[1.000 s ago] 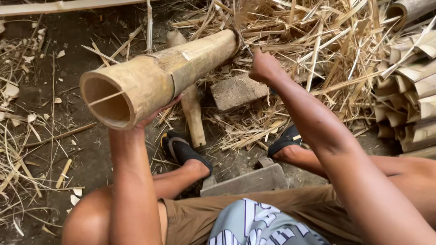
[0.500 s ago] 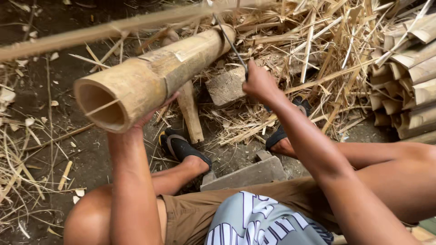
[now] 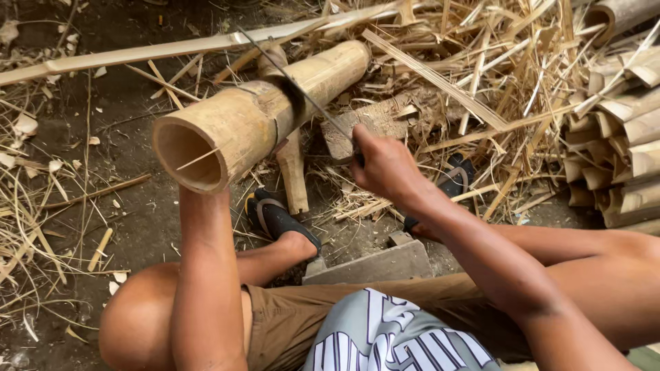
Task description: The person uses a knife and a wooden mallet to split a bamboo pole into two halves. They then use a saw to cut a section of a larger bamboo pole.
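the right hand [image 3: 388, 165] has its grip closed round a saw [image 3: 295, 89], blade laid across a thick bamboo pole [image 3: 268, 113] at upper centre. the left hand is hidden beneath the pole's open end, so its grip cannot be told. around lie dark bare earth [image 3: 130, 117], dry bamboo strips [image 3: 481, 75] and stacked split pieces [image 3: 619, 130] at right.

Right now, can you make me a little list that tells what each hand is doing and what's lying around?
Left hand: hidden under the bamboo tube, propping it up
Right hand: gripping a saw
Saw: blade laid across the tube's top
Tube: hollow, open end toward the camera, tilted
Feet: in black sandals
Ground: dirt, straw, a stack of split bamboo at the right
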